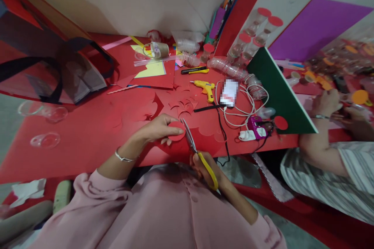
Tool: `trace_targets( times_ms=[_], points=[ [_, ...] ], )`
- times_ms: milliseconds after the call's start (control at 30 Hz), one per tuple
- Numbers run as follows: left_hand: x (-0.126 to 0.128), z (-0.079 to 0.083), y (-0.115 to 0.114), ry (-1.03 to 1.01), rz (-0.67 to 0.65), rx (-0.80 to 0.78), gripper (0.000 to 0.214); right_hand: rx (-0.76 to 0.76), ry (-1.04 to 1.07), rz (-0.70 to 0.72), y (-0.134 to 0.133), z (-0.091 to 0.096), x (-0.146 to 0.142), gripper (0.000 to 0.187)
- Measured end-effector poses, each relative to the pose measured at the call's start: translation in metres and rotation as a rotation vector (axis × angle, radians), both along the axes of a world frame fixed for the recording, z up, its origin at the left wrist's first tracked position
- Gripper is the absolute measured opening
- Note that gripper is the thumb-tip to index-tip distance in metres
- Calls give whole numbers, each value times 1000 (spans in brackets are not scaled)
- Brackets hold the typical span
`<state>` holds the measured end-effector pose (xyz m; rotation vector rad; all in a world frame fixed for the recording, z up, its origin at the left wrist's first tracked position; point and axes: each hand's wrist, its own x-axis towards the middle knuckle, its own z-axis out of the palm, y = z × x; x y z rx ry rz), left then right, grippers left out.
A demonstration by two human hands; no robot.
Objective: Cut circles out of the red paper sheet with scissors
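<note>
Between the thumb and fingers of my left hand (160,127) is a small red paper circle (176,134), held over the table's near edge. My right hand (201,165) grips yellow-handled scissors (208,167), with the fingers in the handles. The scissor blades point up and away, close beside the circle's right edge; whether they touch the paper I cannot tell. Curved red paper offcuts (182,103) lie just beyond my hands. More red paper (204,140) lies behind the blades.
A yellow glue gun (207,88), a utility knife (195,70) and a phone (229,92) with coiled white cable lie ahead. Clear plastic cups (228,68) are at the back. A green board (277,89) stands to the right, beyond which another person's hands (329,103) work. A bag (78,74) stands left.
</note>
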<state>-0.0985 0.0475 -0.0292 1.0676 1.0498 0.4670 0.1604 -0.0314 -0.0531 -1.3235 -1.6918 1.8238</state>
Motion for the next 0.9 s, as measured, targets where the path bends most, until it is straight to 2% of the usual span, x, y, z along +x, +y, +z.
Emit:
trace_targets(
  times_ms=[300, 700, 900],
  points=[
    [-8, 0, 7, -24, -68, -38, 32, 25, 3, 75, 9, 4, 3, 76],
    [-13, -3, 12, -12, -59, -91, 36, 29, -54, 110, 18, 7, 4, 80],
    [-16, -3, 17, 20, -107, -34, 39, 11, -81, 115, 20, 10, 4, 79]
  ],
)
